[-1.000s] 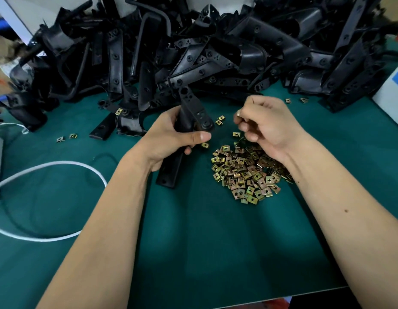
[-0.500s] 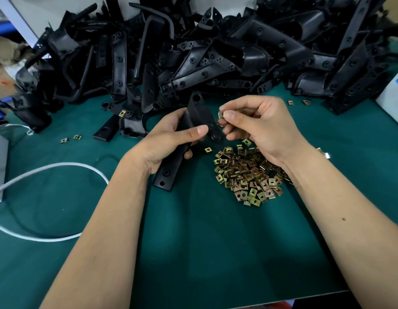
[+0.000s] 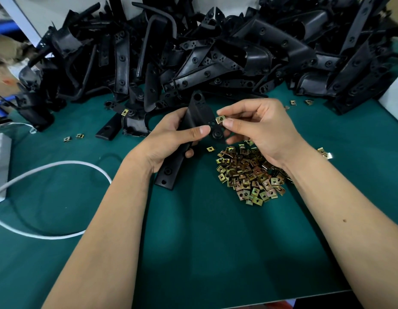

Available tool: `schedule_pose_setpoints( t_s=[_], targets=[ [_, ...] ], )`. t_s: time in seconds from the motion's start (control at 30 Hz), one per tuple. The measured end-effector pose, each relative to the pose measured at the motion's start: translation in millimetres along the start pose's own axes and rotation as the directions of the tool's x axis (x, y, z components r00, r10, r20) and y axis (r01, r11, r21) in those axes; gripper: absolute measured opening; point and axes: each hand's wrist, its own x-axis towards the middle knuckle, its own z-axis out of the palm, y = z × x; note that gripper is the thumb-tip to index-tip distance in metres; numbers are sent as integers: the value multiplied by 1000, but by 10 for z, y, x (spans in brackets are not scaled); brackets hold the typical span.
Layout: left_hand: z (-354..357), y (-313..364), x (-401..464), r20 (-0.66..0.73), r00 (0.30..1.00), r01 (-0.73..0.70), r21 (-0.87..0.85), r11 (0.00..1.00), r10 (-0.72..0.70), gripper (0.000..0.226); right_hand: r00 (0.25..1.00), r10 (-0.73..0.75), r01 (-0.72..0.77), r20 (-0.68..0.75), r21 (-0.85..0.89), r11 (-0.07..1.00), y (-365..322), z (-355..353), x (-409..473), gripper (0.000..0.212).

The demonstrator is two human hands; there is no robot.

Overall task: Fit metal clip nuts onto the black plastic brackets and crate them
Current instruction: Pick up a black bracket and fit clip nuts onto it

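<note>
**A:** Where do you stand right now?

**B:** You're in the fitting step. Your left hand (image 3: pixel 171 139) is wrapped round one black bracket (image 3: pixel 193 121), thumb lying across its face, lifting its top end clear of the green mat (image 3: pixel 216 241) just left of the heap of clip nuts (image 3: pixel 249 175). Your right hand (image 3: pixel 260 130) pinches a single clip nut (image 3: pixel 220 119) between thumb and forefinger, other fingers loosely curled, and holds it right at the bracket's right edge, above the heap.

**A:** Is the nut seated?

**B:** I'd judge not yet; it looks to sit at the edge, beside a hole, though I can't tell whether it has begun to slide on.

**A:** So what does the next move want?

**B:** Probably lining the nut's open mouth up with the bracket edge and pushing it square until its hole meets the bracket's hole, while your left hand keeps the bracket from twisting.

**A:** And the crate?

**B:** No crate shows. Beyond the heap lies only the big pile of brackets (image 3: pixel 216 52).
</note>
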Motion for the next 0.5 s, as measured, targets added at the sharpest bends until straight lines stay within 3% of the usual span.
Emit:
schedule_pose_setpoints(
  t_s=[0.5],
  targets=[
    [18, -3, 9, 6, 1000, 16, 21, 1000, -16, 37, 998, 53, -52, -29, 27, 998, -5, 23, -4, 10]
  ],
)
